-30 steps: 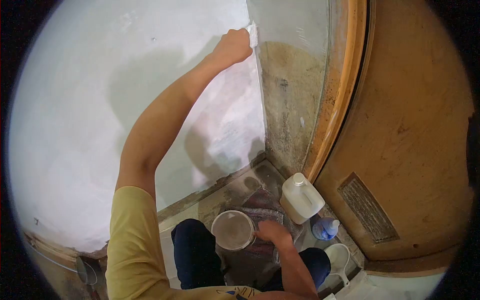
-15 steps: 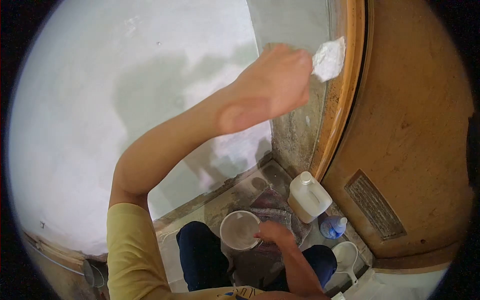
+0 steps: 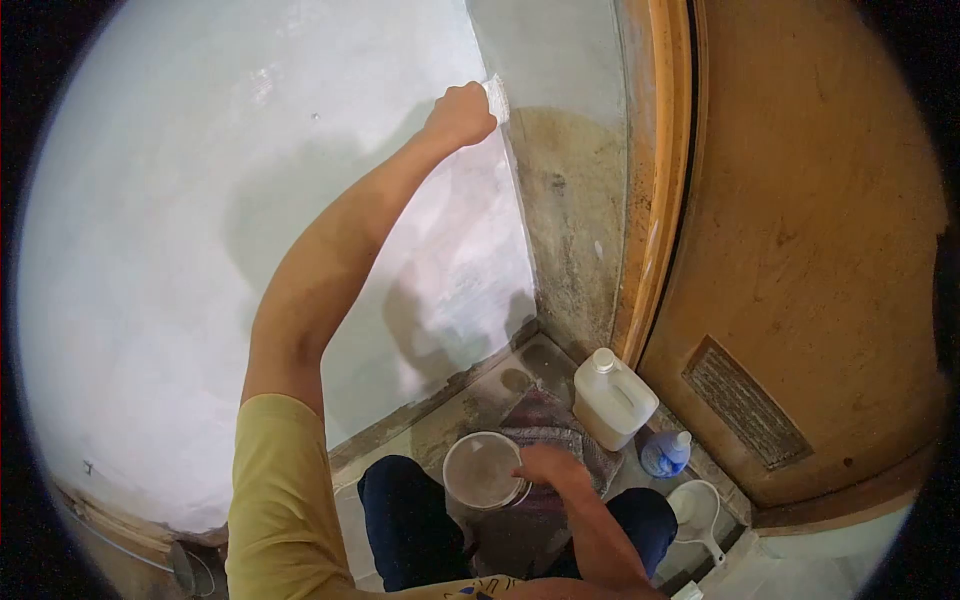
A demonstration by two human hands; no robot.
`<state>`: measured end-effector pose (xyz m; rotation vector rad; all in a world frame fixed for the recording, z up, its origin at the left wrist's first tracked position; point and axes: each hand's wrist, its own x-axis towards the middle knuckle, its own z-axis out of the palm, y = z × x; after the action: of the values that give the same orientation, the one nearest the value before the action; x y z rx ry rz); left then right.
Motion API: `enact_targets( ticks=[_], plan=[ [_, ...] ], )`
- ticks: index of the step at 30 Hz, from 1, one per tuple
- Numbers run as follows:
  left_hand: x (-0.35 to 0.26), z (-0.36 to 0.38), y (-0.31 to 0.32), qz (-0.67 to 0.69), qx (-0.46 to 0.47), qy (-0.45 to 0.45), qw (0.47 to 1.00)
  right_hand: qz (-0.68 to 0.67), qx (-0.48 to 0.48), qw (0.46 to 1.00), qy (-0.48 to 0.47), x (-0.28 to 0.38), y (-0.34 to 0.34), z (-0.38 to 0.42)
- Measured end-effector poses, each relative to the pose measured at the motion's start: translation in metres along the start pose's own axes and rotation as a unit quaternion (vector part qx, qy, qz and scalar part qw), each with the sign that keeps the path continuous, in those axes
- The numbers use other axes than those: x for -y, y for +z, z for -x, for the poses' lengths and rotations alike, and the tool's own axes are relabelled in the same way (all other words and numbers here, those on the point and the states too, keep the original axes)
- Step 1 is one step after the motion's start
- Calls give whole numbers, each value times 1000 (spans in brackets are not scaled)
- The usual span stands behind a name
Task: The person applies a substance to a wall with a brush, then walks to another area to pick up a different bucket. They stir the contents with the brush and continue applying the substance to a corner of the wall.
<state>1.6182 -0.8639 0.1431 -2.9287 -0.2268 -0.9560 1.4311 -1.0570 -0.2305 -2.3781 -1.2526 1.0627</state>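
Up at the wall corner, my left hand (image 3: pixel 463 114) is closed around what looks like a brush (image 3: pixel 497 101) with a wide white head. Its handle is hidden in my fist, and the head is at the edge where the white wall (image 3: pixel 370 60) meets the grey side wall (image 3: pixel 560 60). Low between my knees is a white bucket (image 3: pixel 449 470) with pale contents. My right hand (image 3: pixel 548 465) is closed on the bucket's right rim, its fingers partly over the edge.
A patterned cloth (image 3: pixel 540 410) lies on the floor behind the bucket. To the right stand a whitish jug (image 3: pixel 605 400), a blue bottle (image 3: pixel 663 455) and a white dipper (image 3: pixel 695 505). A brown door (image 3: pixel 800 250) with a wooden frame (image 3: pixel 668 150) rises on the right.
My left hand has moved left with the brush, from beside the door frame to the corner of the white wall. My right hand stays at the bucket rim.
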Motion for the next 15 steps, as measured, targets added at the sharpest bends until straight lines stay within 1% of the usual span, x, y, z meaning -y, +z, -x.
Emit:
enact_targets(
  ticks=[4, 6, 7, 9, 10, 12, 15],
  plan=[
    [-24, 11, -11, -8, 24, 10, 1000, -28, -17, 999, -21, -17, 19, -12],
    [-38, 26, -31, -20, 50, 66, 996, -24, -27, 999, 24, -16, 14, -10],
    [-45, 33, -39, -20, 54, 67, 996, -27, -25, 999, 24, -14, 10, -8],
    [-63, 47, -51, -6, 35, 113, 993, -25, -20, 999, 19, -8, 4, 0],
    [-73, 54, -58, -6, 35, 113, 993, -26, -20, 999, 19, -5, 2, 4],
    [-87, 68, -71, -11, 47, 168, 985, 2, -34, 999, -10, 1, 0, 9],
    [-96, 83, -81, 19, 31, 156, 987, 5, -9, 999, -39, 0, 3, 4]
  ],
)
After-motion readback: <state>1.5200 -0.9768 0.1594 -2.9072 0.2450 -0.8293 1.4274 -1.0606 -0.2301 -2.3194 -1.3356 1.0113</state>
